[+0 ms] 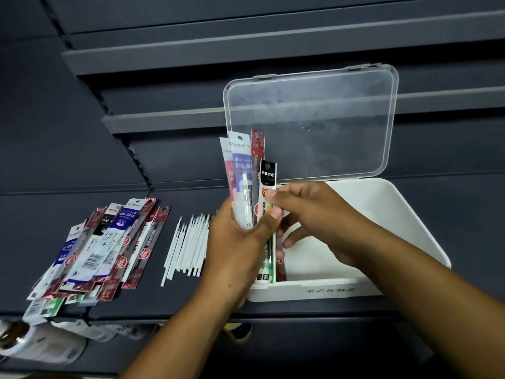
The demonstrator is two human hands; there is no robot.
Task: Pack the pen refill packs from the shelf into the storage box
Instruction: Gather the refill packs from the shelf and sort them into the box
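Observation:
My left hand (235, 242) grips a bunch of pen refill packs (241, 170), held upright at the left end of the white storage box (382, 209). My right hand (308, 212) reaches in from the right and pinches one pack with a black top (267, 177) between thumb and forefinger; the pack's lower end reaches down into the box. The box stands on the dark shelf with its clear lid (311, 119) raised behind it. A fanned pile of more refill packs (103, 242) lies on the shelf to the left.
Several loose white refill tubes (185, 247) lie on the dark shelf (54, 209) between the pile and the box. Empty dark shelves rise behind. Packaged goods (41, 343) hang below the shelf's front edge at the lower left.

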